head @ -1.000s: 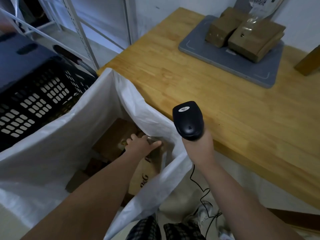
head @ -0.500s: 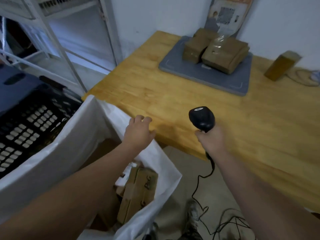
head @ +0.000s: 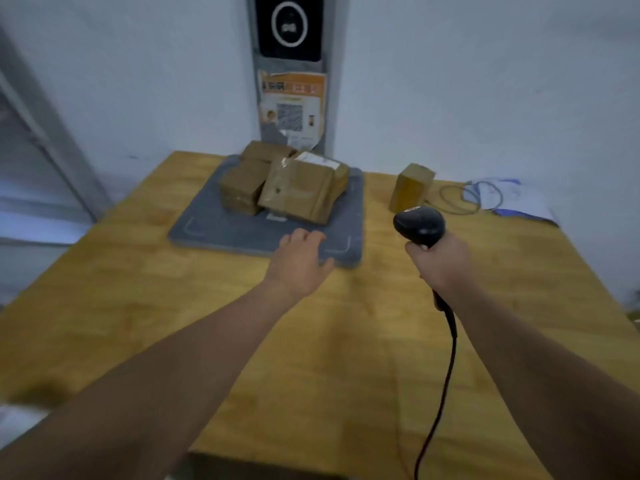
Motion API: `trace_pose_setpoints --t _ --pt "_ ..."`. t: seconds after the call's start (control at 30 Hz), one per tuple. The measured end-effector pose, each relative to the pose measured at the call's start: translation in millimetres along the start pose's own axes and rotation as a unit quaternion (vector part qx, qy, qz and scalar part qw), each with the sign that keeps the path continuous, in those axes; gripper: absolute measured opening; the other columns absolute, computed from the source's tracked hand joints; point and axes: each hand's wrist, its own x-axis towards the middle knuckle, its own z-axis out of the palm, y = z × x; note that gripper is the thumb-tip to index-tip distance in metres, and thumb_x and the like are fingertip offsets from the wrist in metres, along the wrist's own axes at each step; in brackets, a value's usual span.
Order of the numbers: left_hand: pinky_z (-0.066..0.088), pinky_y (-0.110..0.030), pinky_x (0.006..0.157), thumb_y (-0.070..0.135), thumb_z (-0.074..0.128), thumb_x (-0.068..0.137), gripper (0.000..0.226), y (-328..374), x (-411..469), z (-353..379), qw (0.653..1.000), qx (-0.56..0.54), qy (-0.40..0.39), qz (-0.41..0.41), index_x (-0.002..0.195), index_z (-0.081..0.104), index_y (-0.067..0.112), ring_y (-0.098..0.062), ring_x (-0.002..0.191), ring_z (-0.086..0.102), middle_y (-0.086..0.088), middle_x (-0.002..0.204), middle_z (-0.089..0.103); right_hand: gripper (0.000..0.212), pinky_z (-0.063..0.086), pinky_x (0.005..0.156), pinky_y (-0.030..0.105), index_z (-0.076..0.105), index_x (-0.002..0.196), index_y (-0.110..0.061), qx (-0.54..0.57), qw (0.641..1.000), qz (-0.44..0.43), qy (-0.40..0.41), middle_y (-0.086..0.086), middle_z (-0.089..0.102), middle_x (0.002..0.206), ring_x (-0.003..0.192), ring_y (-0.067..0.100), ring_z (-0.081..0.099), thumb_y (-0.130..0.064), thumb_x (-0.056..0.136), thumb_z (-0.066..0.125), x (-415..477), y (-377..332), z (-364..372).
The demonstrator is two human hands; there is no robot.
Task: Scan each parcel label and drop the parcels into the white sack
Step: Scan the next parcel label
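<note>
Parcels (head: 277,181) of brown cardboard, three as far as I can count, lie in a tight heap on a grey pad (head: 214,233) at the far side of a wooden table (head: 166,306), close to the white wall. The largest parcel (head: 301,195) is on the right of the heap, tilted, wrapped with clear tape, and a white label (head: 317,161) shows on its far upper edge; the print on it is too blurred to read. A smaller parcel (head: 242,188) touches it on the left, and a third parcel (head: 265,151) sits behind these two. A single small box (head: 412,187) stands upright on the table, apart from the pad, to the right of it. The person's left hand (head: 299,263) is stretched forward above the near edge of the pad, palm down, the fingers loosely bent and holding nothing; whether the fingertips touch the pad I cannot tell. The right hand (head: 443,263) has its fingers wrapped round the handle of a black scanner (head: 419,225), whose head is raised above the table, near the small box. A black cable (head: 448,368) hangs from the bottom of the handle and goes down past the near edge of the table. To the right of the small box a thin loop of wire (head: 460,199) and some white and blue papers (head: 512,199) lie on the table. On the wall behind the heap hang a black panel (head: 289,29) and, below it, an orange and white poster (head: 292,105) with a square code.
</note>
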Motion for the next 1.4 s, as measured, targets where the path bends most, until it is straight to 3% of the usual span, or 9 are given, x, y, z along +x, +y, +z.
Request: trace_pose_setpoints --t 0.17,0.23,0.33,0.5,0.8,0.97,1.1,1.23,1.4 --pt "0.039 -0.041 0.104 0.043 0.047 0.098 0.053 80.0 123.5 28.3 0.998 0.008 -0.039 0.038 0.144 0.037 0.017 -0.03 0.13 0.035 -0.009 0.142 0.037 0.032 0.026 0.049 0.029 0.042 0.062 -0.02 -0.044 0.999 -0.019 0.007 0.002 0.042 0.056 0.052 0.018 0.04 -0.023 0.087 0.062 103.2 18.8 -39.3" --pt "0.038 -0.042 0.103 0.045 0.048 0.097 0.057 104.1 167.1 41.9 0.998 0.004 -0.046 0.034 0.144 0.036 0.015 -0.031 0.13 0.035 -0.01 0.142 0.037 0.028 0.039 0.05 0.035 0.049 0.064 -0.017 -0.02 1.0 -0.005 0.008 0.008 0.052 0.059 0.056 0.024 0.051 -0.024 0.086 0.063 137.1 27.9 -47.0" --pt "0.034 -0.041 0.103 0.049 0.047 0.095 0.06 130.6 230.9 65.3 0.998 0.004 -0.061 0.02 0.143 0.037 0.013 -0.033 0.13 0.034 -0.014 0.142 0.037 0.023 0.057 0.067 0.051 0.062 0.071 -0.003 0.04 0.998 0.039 0.017 0.02 0.065 0.067 0.066 0.036 0.065 -0.022 0.084 0.064 180.7 48.0 -51.3" --pt "0.035 -0.042 0.102 0.059 0.053 0.088 0.075 156.7 322.6 98.6 0.998 0.004 -0.066 -0.015 0.143 0.032 0.012 -0.033 0.131 0.032 -0.016 0.144 0.032 0.016 0.056 0.069 0.048 0.06 0.076 -0.005 0.117 0.988 0.103 0.005 0.013 0.059 0.065 0.057 0.025 0.06 -0.017 0.085 0.065 230.4 86.3 -49.2" --pt "0.037 -0.044 0.101 0.063 0.062 0.081 0.095 170.7 394.8 133.4 0.996 0.012 -0.081 -0.04 0.151 0.017 0.017 -0.033 0.133 0.031 -0.016 0.145 0.032 0.016 0.057 0.065 0.047 0.061 0.073 -0.008 0.14 0.986 0.089 0.002 0.006 0.058 0.058 0.053 0.021 0.061 -0.019 0.083 0.066 280.7 109.3 -36.1" --pt "0.038 -0.043 0.102 0.046 0.071 0.078 0.103 152.8 376.8 129.9 0.994 -0.028 -0.097 -0.035 0.153 0.006 0.017 -0.035 0.132 0.032 -0.017 0.145 0.027 0.014 0.051 0.055 0.032 0.062 0.075 -0.007 0.162 0.983 0.085 -0.027 0.009 0.06 0.064 0.055 0.018 0.06 -0.017 0.085 0.066 273.6 115.5 -31.8" --pt "0.035 -0.035 0.102 0.03 0.075 0.078 0.104 116.8 304.8 109.0 0.97 -0.19 -0.145 -0.041 0.153 0.004 0.021 -0.027 0.135 0.028 -0.006 0.15 0.016 0.018 0.051 0.062 0.039 0.064 0.091 -0.003 0.118 0.992 0.022 -0.037 0.014 0.066 0.078 0.069 0.022 0.065 -0.019 0.085 0.07 250.2 121.9 -32.6" --pt "0.04 -0.047 0.105 0.026 0.079 0.075 0.101 56.3 215.9 100.8 0.926 -0.299 -0.225 -0.045 0.147 0.01 0.038 -0.02 0.134 0.032 0.01 0.147 0.021 0.029 0.043 0.066 0.004 0.061 0.112 -0.022 0.206 0.971 -0.012 -0.118 -0.013 0.064 0.094 0.08 -0.014 0.059 -0.015 0.086 0.072 205.0 113.4 -27.7" --pt "0.046 -0.012 0.083 0.004 0.076 0.08 0.092 0.4 128.0 93.5 0.886 -0.36 -0.288 -0.05 0.143 0.019 0.041 -0.002 0.129 0.031 0.023 0.14 0.03 0.011 0.049 0.088 0.036 0.069 0.094 -0.028 0.255 0.913 0.065 -0.311 -0.009 0.07 0.083 0.09 0.011 0.066 -0.019 0.086 0.071 137.6 108.4 5.5"
